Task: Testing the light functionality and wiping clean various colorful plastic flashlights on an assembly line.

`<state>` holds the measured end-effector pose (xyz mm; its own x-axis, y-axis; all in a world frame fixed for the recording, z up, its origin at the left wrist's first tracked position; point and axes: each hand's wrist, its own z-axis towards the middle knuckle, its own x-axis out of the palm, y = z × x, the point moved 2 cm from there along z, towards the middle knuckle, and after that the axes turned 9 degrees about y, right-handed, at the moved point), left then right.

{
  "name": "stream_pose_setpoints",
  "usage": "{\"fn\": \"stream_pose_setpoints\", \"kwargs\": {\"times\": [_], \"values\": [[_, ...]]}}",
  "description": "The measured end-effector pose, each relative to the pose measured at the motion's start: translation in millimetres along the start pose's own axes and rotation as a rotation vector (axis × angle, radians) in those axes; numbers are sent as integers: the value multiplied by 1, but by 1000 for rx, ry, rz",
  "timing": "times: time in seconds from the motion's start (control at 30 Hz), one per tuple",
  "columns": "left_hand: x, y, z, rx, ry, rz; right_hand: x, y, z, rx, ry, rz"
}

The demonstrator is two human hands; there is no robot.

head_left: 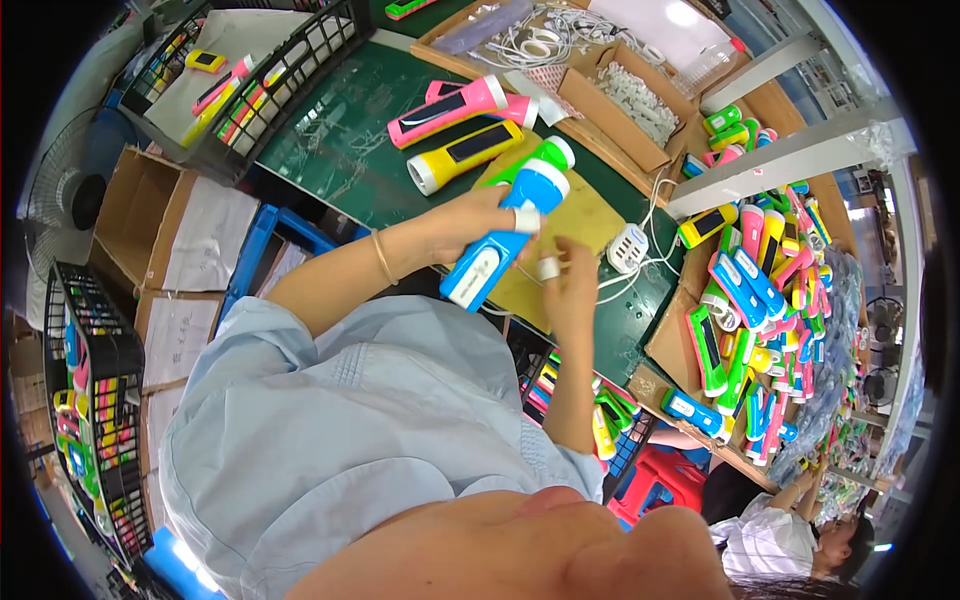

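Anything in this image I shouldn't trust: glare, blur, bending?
Head view: blue flashlight in the left hand fairly clear, right hand perhaps slightly soft; head view: a glare spot whites out part of the pale sheet beyond the cables; head view: fisheye bends the white post at right, and the corners go black.

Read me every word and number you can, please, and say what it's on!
None reads clearly enough to quote.
Blue-and-white flashlight in the left hand: tiny dark print on its pale strip, too small to read.
White paper sheet on a cardboard box: dark marks like handwriting, too blurred to read.
White multi-port charger: a small blue mark, too small to read.
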<state>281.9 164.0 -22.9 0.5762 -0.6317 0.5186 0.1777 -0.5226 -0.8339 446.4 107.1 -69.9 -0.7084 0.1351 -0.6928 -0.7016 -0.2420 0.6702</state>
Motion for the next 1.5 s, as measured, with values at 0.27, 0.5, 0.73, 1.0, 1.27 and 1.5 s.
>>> {"fn": "stream_pose_setpoints", "kwargs": {"times": [0.27,0.5,0.73,1.0,1.27,1.5], "values": [[-25,-18,9,-13,7,-374,44,35,-18,-50,-67,-273],[-50,-15,28,160,-152,67,47,33,-5,-88,38,-352],[-44,-91,20,470,-622,1181,51,37,12,-33,31,-172],[-81,-61,25,190,70,-17,16,43,35,198,-53,637],[-53,-35,18,266,-251,280,10,92,70,-285,28,-390],[-61,-47,16,580,215,-155,1,99,49,-344,267,139]]}}
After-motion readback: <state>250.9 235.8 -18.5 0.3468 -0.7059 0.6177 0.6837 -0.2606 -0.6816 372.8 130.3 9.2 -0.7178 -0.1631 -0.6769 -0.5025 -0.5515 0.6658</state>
